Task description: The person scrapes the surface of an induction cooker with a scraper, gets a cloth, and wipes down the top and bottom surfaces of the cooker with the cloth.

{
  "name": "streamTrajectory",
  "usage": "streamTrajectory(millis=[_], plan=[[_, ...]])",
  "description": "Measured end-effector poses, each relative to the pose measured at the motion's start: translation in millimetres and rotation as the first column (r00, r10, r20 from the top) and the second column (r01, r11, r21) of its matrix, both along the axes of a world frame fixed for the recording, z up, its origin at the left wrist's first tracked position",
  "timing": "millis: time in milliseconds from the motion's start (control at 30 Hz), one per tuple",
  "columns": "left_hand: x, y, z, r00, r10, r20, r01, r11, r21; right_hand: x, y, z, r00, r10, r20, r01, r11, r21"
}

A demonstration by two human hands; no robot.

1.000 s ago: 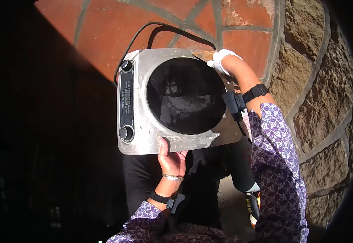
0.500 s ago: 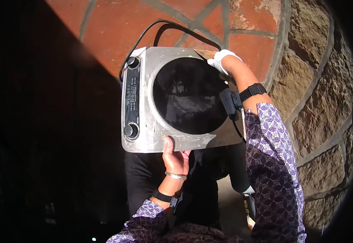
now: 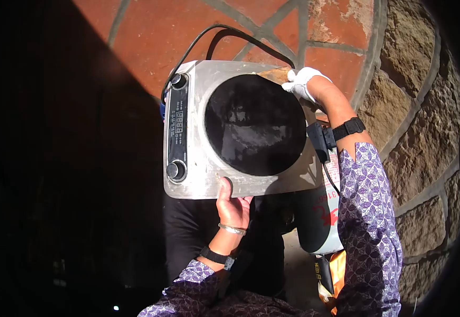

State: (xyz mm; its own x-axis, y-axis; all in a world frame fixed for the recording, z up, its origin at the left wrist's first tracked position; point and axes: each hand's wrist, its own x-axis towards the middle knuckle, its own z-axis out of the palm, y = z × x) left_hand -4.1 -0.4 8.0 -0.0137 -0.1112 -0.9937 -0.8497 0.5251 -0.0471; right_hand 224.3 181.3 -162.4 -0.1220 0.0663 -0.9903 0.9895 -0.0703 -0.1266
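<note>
A steel-framed induction cooker (image 3: pixel 240 186) with a round black glass plate lies tilted in front of me, its knobs and display panel on the left. My left hand (image 3: pixel 233 207) grips its near edge, thumb on top and fingers underneath. At the far right corner is my right hand (image 3: pixel 306 84), in a white glove, with its fingers curled at the edge beside a brown patch (image 3: pixel 274 75) on the surface. The glove hides the grip itself. A black power cord (image 3: pixel 224 26) loops behind the cooker's far side.
Red paving (image 3: pixel 187 24) extends beyond the cooker, with a rough stone surface (image 3: pixel 399 116) to the right. Below the right forearm are a grey-green cylinder (image 3: pixel 317 227) with red markings and an orange-and-black packet (image 3: pixel 337 272). Dark shadow covers the left side.
The cooker has shifted slightly right in view. My right hand has moved right and slightly nearer, showing more of the brown patch and cylinder. My left hand keeps its grip.
</note>
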Motion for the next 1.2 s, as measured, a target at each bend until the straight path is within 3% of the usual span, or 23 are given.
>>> streamTrajectory(millis=[67,133,167,267,333,467,567,600,667,700,733,800,933,1033,1200], plan=[[0.5,-1.2,-0.2,1.000,0.003,0.000,-0.003,1.000,-0.003,-8.6,1.5,-1.5,0.995,-0.070,0.070,0.073,0.996,-0.048],[0.4,-0.5,1.6,1.000,-0.009,-0.008,0.009,1.000,-0.012,-17.9,-2.5,-2.1,0.999,0.014,0.030,-0.016,0.998,0.063],[0.7,1.0,0.5,1.000,-0.015,-0.011,0.015,1.000,-0.008,-16.3,1.3,-3.9,0.998,0.017,0.053,-0.015,0.999,-0.035],[0.9,0.6,-0.3,1.000,0.019,-0.016,-0.020,1.000,-0.019,6.4,0.9,-2.8,0.991,0.135,-0.028,-0.135,0.991,-0.003],[0.8,-0.4,0.5,1.000,0.014,-0.016,-0.015,1.000,-0.024,-2.5,7.2,1.3,0.995,0.101,0.004,-0.100,0.989,-0.108],[1.4,-0.1,-0.2,1.000,0.012,-0.027,-0.013,0.999,-0.042,-12.0,8.8,4.9,0.996,-0.063,0.068,0.060,0.997,0.043],[1.0,0.5,-0.1,1.000,0.004,-0.028,-0.005,0.999,-0.032,-7.9,23.9,25.4,0.982,-0.176,0.068,0.183,0.976,-0.117],[2.1,2.0,-1.8,1.000,0.007,-0.027,-0.008,1.000,-0.027,-4.5,20.0,15.7,0.983,-0.173,0.068,0.180,0.977,-0.112],[2.8,2.2,-0.5,1.000,0.023,-0.020,-0.024,0.999,-0.029,-1.3,2.4,-9.2,0.999,-0.019,-0.029,0.019,1.000,-0.004],[3.1,2.4,0.2,1.000,0.022,-0.020,-0.023,0.999,-0.031,-20.4,19.3,11.2,0.992,-0.115,0.051,0.118,0.991,-0.061],[3.1,3.1,0.6,1.000,0.021,-0.014,-0.022,0.999,-0.033,-28.5,11.4,-3.2,0.999,0.043,-0.029,-0.042,0.999,0.018],[3.0,4.7,0.5,1.000,0.016,-0.006,-0.016,0.999,-0.032,-34.7,9.5,-8.1,0.996,-0.060,0.072,0.060,0.998,0.004],[3.0,5.6,-0.6,0.999,0.035,-0.012,-0.035,0.998,-0.051,-23.0,4.9,-8.5,1.000,0.003,0.014,-0.004,1.000,0.028],[3.6,4.8,0.1,0.999,0.038,-0.009,-0.039,0.998,-0.052,-38.8,-2.3,-24.7,0.972,-0.179,0.151,0.175,0.984,0.041],[3.6,7.1,1.4,0.998,0.051,0.033,-0.050,0.998,-0.035,-63.2,0.1,-30.4,0.924,-0.271,0.271,0.276,0.961,0.018]])
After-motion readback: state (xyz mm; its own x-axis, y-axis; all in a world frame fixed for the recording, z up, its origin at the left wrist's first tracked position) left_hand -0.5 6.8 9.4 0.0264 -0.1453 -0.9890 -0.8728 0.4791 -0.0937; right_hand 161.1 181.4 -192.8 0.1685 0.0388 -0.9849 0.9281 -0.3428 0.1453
